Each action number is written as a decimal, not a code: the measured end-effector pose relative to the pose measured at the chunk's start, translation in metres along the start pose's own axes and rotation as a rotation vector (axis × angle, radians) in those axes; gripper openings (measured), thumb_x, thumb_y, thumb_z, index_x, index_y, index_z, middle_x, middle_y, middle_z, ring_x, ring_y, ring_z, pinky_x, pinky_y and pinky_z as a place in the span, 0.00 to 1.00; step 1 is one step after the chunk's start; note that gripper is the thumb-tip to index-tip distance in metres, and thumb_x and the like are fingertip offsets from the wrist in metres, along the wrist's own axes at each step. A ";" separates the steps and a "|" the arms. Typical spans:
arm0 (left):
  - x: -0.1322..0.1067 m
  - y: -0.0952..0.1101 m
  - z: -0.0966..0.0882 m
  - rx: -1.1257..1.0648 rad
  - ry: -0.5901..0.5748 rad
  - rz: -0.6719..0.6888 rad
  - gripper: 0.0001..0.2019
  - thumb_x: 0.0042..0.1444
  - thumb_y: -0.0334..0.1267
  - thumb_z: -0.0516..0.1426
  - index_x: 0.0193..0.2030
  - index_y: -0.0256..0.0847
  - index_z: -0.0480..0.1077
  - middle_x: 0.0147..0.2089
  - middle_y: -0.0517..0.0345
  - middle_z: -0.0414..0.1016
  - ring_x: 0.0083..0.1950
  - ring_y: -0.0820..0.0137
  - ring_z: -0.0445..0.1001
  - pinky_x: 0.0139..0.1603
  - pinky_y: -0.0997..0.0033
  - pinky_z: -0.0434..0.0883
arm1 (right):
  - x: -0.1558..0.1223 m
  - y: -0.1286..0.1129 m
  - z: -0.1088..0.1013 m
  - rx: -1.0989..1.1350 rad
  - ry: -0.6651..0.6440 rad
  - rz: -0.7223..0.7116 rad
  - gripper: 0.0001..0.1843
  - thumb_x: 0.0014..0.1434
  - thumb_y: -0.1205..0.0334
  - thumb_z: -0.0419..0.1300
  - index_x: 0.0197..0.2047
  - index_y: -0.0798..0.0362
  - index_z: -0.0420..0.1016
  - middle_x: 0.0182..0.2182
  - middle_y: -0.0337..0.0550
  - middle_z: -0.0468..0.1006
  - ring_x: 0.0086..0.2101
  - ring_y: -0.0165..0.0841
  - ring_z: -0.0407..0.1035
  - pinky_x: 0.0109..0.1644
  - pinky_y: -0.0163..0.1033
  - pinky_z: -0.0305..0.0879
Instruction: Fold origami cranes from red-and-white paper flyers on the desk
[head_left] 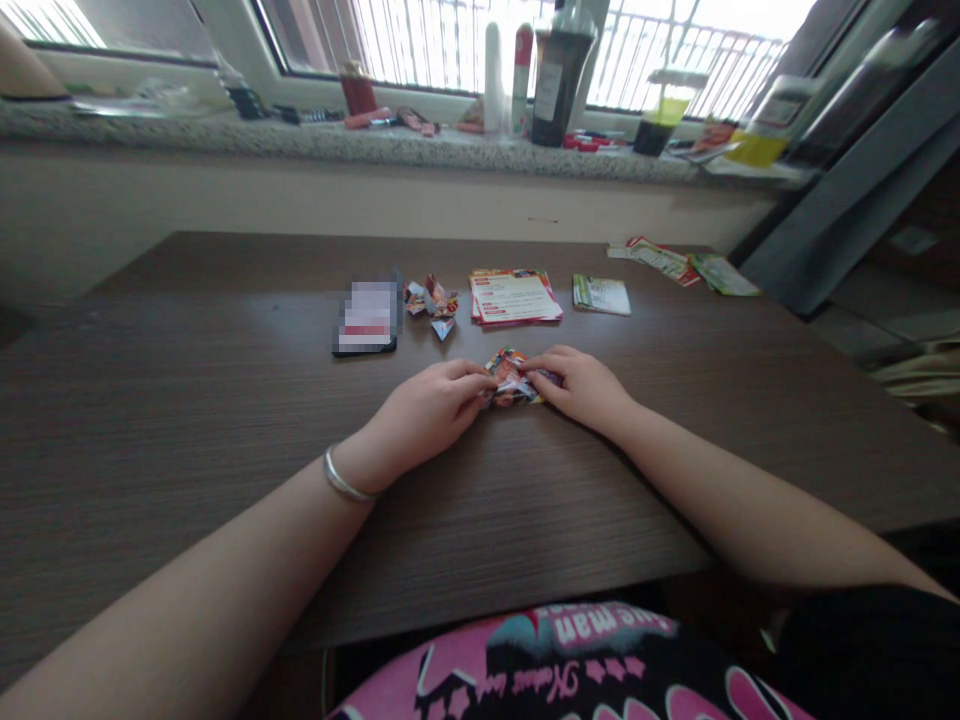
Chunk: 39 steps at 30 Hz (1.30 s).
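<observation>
A small folded piece of colourful printed paper [511, 381] lies on the dark wooden table [187, 400], a little right of the middle. My left hand [427, 412], with a silver bangle on the wrist, pinches its left side with curled fingers. My right hand [579, 385] pinches its right side, fingers pressed together on the paper. Both hands rest on the tabletop.
Behind the hands lie a phone [366, 318], finished folded paper figures [433, 302], a stack of printed leaflets [514, 297], a green-edged leaflet [601, 294] and more leaflets [690, 267] at the far right. Bottles and cups stand on the window sill [375, 145].
</observation>
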<state>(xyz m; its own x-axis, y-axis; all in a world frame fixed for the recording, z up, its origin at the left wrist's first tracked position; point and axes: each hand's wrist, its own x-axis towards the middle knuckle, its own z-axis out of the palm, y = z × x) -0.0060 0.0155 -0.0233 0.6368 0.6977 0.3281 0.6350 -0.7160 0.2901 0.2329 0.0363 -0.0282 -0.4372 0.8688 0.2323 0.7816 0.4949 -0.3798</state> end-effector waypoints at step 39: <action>0.001 0.001 0.007 0.160 -0.083 0.005 0.18 0.64 0.41 0.51 0.57 0.34 0.68 0.63 0.44 0.68 0.65 0.59 0.63 0.67 0.55 0.61 | 0.004 -0.019 -0.003 -0.341 -0.151 -0.182 0.26 0.65 0.45 0.49 0.64 0.40 0.65 0.54 0.47 0.70 0.43 0.38 0.69 0.46 0.42 0.60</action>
<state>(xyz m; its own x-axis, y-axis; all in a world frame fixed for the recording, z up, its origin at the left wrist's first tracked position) -0.0022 0.0155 -0.0288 0.6696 0.6986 0.2522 0.6891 -0.7110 0.1400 0.2174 0.0301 -0.0173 -0.6221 0.7729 0.1245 0.7773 0.6289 -0.0201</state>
